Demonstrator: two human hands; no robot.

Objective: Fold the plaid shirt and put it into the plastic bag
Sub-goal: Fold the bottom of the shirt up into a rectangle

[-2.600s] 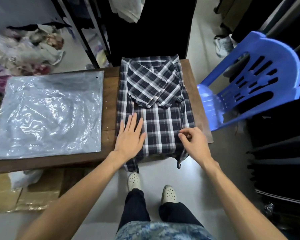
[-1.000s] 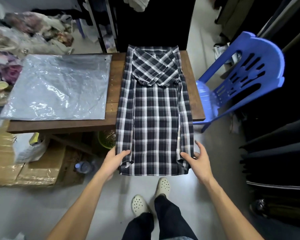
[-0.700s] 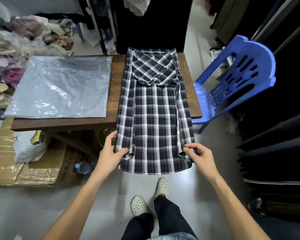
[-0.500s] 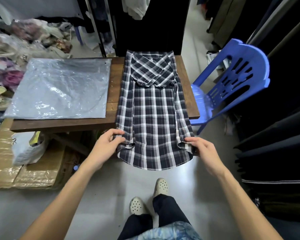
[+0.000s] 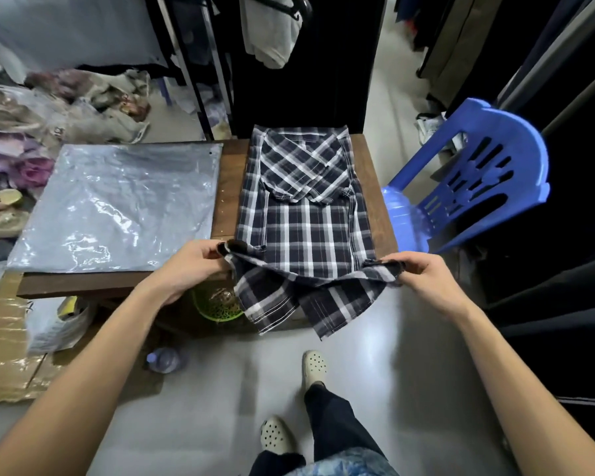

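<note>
Plaid shirt lies narrow-folded, its hem lifted by both hands.

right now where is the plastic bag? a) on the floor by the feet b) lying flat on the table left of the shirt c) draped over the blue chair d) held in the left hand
b: the plastic bag lies flat on the table, left of the shirt, while the left hand and right hand each pinch a side of the shirt's lower part.
</note>
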